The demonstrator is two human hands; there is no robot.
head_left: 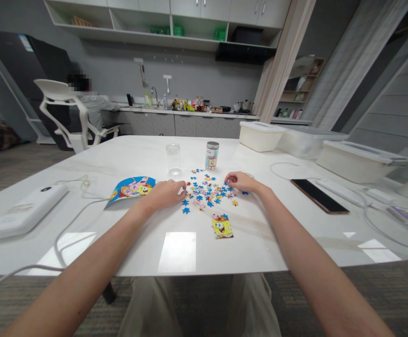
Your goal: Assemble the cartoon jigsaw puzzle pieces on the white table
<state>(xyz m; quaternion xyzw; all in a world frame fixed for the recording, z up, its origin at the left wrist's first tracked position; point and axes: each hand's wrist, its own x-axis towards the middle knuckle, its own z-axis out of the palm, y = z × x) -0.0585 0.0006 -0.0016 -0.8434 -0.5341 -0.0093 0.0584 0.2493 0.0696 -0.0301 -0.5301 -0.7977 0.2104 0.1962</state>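
Several small loose puzzle pieces (207, 192) lie scattered on the white table (253, 243). My left hand (167, 193) rests at the pile's left edge, fingers curled with the tips touching the pieces. At the right edge my right hand (239, 180) has its fingers pinched down onto a piece. A partly joined cartoon patch (222, 226) lies nearer to me. A cartoon picture sheet (131, 188) is left of my left hand. Behind the pile stand a printed tube (211, 156) and a clear cup (173, 158).
A dark phone (319, 195) lies to the right, with white cables (393, 229) and lidded white bins (358, 160) beyond. A white power bank (23, 211) with a cable sits at the left. A person sits in a white chair (61, 110) by the far counter.
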